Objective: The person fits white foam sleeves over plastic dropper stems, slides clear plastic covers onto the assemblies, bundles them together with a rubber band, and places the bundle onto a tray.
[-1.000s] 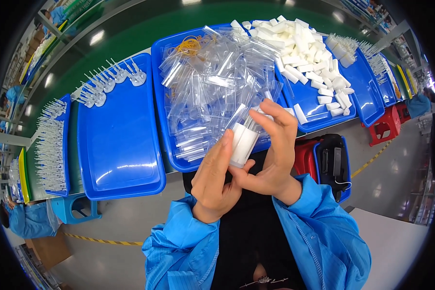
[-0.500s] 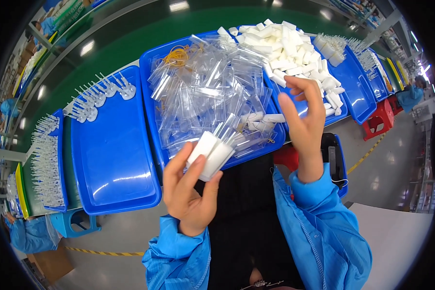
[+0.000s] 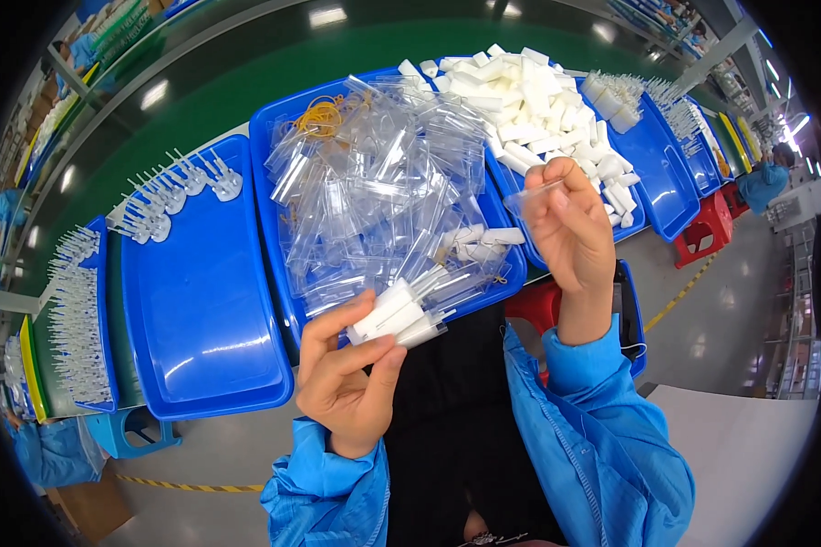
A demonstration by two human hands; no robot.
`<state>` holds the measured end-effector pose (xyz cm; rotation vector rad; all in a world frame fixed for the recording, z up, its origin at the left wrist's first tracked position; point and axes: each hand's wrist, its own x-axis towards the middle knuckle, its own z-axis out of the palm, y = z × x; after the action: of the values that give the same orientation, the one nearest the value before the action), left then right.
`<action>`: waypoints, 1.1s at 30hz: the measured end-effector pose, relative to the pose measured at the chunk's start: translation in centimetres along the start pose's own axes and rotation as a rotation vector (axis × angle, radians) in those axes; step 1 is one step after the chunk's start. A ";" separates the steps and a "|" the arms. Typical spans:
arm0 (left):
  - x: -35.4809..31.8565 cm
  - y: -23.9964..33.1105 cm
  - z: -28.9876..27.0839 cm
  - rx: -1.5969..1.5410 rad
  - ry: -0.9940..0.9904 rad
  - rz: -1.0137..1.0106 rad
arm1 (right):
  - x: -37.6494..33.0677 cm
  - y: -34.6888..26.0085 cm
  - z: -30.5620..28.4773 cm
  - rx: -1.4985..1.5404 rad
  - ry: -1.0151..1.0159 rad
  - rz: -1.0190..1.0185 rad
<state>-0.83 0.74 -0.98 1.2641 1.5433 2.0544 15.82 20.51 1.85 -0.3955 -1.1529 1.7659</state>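
My left hand (image 3: 347, 387) grips a small bundle of white pieces in clear plastic sleeves (image 3: 394, 317), with clear ends sticking out up and to the right. It is over the near edge of a blue tray (image 3: 290, 305) heaped with clear plastic sleeves (image 3: 365, 182). Over the right side of that tray, my right hand (image 3: 570, 223) pinches a thin clear piece of plastic (image 3: 531, 193) between thumb and fingers. Behind that hand lies a pile of white foam-like blocks (image 3: 520, 100) in another blue tray. Several white pieces (image 3: 474, 244) bound with yellow bands rest among the sleeves.
Yellow rubber bands (image 3: 319, 118) lie at the sleeve tray's far left. A blue tray (image 3: 201, 319) to the left carries white stemmed parts (image 3: 192, 178) along its far edge. More stemmed parts (image 3: 75, 319) stand further left. Red stools (image 3: 702, 228) stand at right.
My right hand has closed from spread fingers to a pinch, with a clear plastic piece now in it. The bundle in my left hand has tilted and lowered slightly. The view has shifted a little.
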 end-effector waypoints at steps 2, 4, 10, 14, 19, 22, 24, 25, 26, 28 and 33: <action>0.1 0.1 0.3 0.004 -0.005 0.023 | -1.0 0.2 1.0 0.173 0.000 0.100; 0.2 0.1 0.5 0.018 -0.005 0.043 | -2.0 0.5 2.0 0.247 -0.085 0.198; 0.4 0.0 1.1 0.059 -0.013 0.086 | -4.1 1.6 4.1 0.135 -0.239 0.402; 0.4 -0.2 0.9 0.074 -0.027 0.071 | -4.2 1.5 4.7 0.095 -0.224 0.427; 0.5 0.8 1.8 -0.060 0.069 -0.111 | -4.5 1.5 5.0 0.148 -0.246 0.466; 0.4 0.3 1.3 0.099 0.001 -0.030 | -4.8 1.3 5.5 0.063 -0.262 0.411; 0.4 0.2 1.1 0.153 -0.015 0.030 | -5.2 1.4 5.6 -0.064 -0.296 0.322; 0.4 0.2 1.1 0.163 -0.056 0.037 | -5.3 1.5 5.6 -0.064 -0.298 0.325; 0.4 0.2 1.1 0.172 -0.098 0.044 | -5.4 1.7 5.5 -0.044 -0.271 0.301; 0.4 0.3 0.9 0.149 -0.094 0.028 | -5.3 1.7 5.2 -0.021 -0.250 0.280; 0.3 0.4 1.2 0.057 -0.087 -0.025 | -5.2 1.1 5.3 -0.165 -0.179 0.335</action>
<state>-0.02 1.53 -0.39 1.3292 1.5809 1.9259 14.16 13.18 2.46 -0.5647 -1.4297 2.0330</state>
